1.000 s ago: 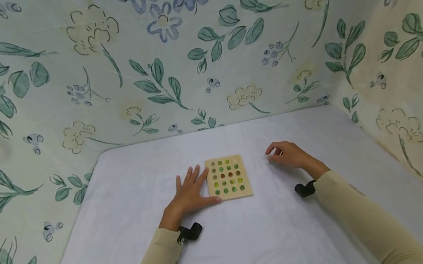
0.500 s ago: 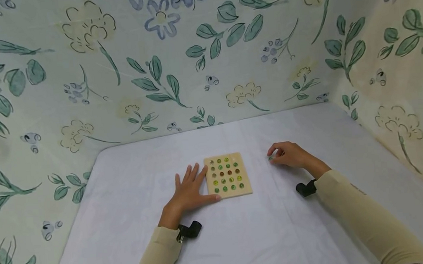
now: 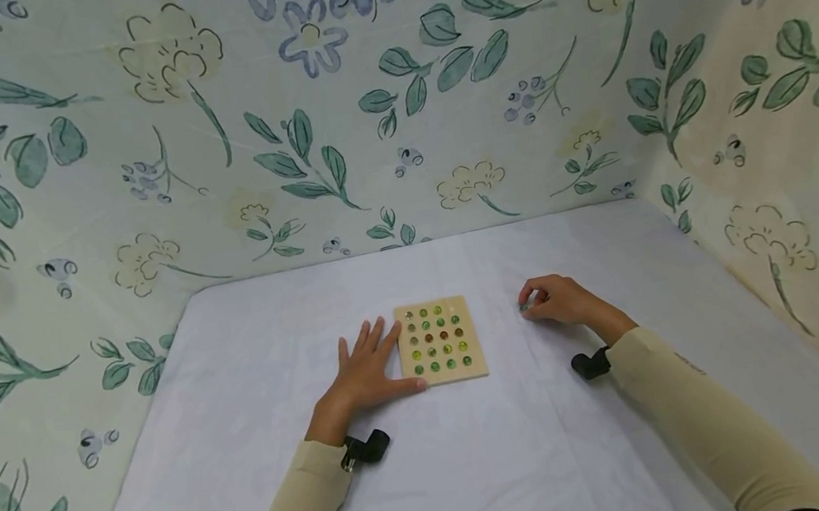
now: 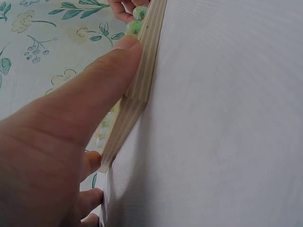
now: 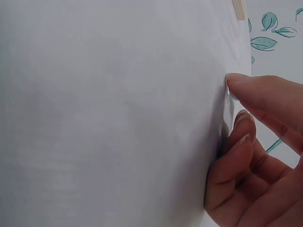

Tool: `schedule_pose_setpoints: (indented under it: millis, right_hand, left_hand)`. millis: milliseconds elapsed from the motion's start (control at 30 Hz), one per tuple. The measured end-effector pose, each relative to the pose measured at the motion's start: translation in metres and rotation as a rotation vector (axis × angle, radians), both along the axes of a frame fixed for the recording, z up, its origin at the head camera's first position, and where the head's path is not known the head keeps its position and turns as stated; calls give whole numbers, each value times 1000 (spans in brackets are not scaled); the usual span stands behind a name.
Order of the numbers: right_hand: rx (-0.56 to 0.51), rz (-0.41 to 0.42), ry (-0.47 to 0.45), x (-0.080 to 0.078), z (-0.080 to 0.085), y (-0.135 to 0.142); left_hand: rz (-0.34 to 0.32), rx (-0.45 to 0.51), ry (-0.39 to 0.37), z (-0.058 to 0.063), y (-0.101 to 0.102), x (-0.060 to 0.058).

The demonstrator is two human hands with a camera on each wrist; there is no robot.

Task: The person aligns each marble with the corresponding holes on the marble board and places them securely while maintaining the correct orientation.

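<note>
A square wooden board lies on the white cloth, with rows of green, yellow and reddish-brown glass marbles set in its holes. One hole at its far right corner holds no marble. Spread along the board's left side, my left hand touches the edge with its fingers while the thumb rests at the near edge. The left wrist view shows that thumb against the layered wooden side. To the right of the board, my right hand pinches a greenish marble low over the cloth, mostly hidden by the fingers.
White cloth covers the table, slightly wrinkled near the right hand. Floral fabric hangs behind it and along both sides. Each wrist carries a small black camera, the left one and the right one.
My right hand's thumb and fingertips have closed around a marble, which shows between them. The left hand and the board stay in place; the head view has shifted slightly.
</note>
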State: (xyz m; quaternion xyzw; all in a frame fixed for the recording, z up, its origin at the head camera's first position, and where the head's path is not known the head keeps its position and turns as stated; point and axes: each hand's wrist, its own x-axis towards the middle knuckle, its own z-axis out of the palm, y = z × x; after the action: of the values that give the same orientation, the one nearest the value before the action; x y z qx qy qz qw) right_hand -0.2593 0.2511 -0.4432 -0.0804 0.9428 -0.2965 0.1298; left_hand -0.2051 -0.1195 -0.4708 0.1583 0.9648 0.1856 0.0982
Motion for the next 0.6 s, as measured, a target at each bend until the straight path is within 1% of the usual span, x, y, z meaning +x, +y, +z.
schedule_pose_setpoints:
  millis: [200, 367, 433, 600]
  right_hand:
    - [-13, 7, -4, 0, 2, 2]
    - [-14, -2, -21, 1, 6, 1]
    - [-9, 8, -19, 0, 8, -1]
    - [-9, 42, 10, -3, 13, -10]
  left_hand:
    - [-7, 1, 16, 1, 0, 1]
    - [-9, 18, 5, 1, 0, 2]
    - [-11, 28, 6, 1, 0, 3]
    - [-12, 18, 12, 2, 1, 4]
